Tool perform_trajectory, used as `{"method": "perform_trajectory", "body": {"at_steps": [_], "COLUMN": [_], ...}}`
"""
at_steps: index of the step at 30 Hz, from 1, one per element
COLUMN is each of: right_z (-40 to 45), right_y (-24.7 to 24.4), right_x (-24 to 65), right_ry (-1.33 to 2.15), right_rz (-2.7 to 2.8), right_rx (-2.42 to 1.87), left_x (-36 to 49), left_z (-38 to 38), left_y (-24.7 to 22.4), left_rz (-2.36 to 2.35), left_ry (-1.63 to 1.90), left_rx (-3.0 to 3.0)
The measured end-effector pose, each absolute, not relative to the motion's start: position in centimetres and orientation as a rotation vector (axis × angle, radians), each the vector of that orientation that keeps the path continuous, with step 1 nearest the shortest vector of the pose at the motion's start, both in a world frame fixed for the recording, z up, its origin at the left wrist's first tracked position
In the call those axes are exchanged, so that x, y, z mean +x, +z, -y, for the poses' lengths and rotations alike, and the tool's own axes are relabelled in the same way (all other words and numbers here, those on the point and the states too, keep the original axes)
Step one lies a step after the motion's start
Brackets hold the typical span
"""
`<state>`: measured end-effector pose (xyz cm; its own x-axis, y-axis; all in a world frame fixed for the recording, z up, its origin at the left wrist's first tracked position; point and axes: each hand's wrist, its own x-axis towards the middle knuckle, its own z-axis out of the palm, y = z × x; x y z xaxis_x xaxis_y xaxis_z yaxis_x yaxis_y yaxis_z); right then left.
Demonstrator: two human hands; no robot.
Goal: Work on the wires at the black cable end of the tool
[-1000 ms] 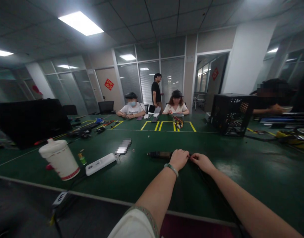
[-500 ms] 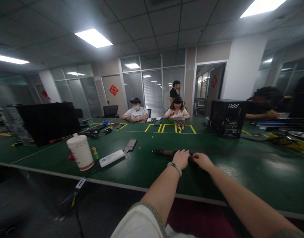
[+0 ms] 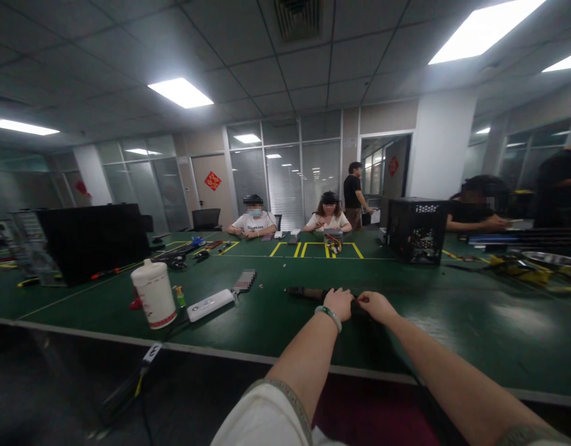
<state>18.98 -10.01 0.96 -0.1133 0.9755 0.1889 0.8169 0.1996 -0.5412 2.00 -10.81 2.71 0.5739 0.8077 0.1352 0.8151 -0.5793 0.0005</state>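
Observation:
My left hand point(image 3: 338, 305) lies curled over the end of a dark cylindrical handle point(image 3: 308, 293), which rests on the green bench mat point(image 3: 471, 322). My right hand point(image 3: 373, 306) sits just beside it, its fingertips pinching a thin black cable point(image 3: 359, 300) that leaves the handle's end. The fingers of both hands nearly meet there, and they hide the join between handle and cable. A pale beaded bracelet point(image 3: 328, 316) circles my left wrist.
To the left stand a white lidded cup point(image 3: 154, 294), a white power bank point(image 3: 211, 305) and a pixelated phone point(image 3: 244, 280). A black mesh computer case point(image 3: 418, 230) stands at the far right. Seated co-workers point(image 3: 255, 217) work beyond. The bench's front edge point(image 3: 220, 347) runs below.
The whole view has tilted upward and the bench sits lower and smaller in frame. My hands stay at the handle's end. The standing person at the back has moved to the right.

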Motion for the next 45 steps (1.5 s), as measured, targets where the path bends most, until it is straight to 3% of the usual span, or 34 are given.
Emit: {"method": "perform_trajectory", "body": {"at_steps": [20,45], "right_z": [8.7,0.8], "right_y": [-0.3,0.2], "right_x": [19.7,21.5], "right_ry": [0.426,0.685], "right_rz": [1.963,2.099], "right_rx": [-1.643,-1.466], "left_x": [1.0,1.1], "left_z": [8.5,3.1], "left_y": [0.9,1.0], "left_rz": [1.393,1.368], "left_ry": [-0.569,-0.54], "left_rx": [-2.648,-2.66]}}
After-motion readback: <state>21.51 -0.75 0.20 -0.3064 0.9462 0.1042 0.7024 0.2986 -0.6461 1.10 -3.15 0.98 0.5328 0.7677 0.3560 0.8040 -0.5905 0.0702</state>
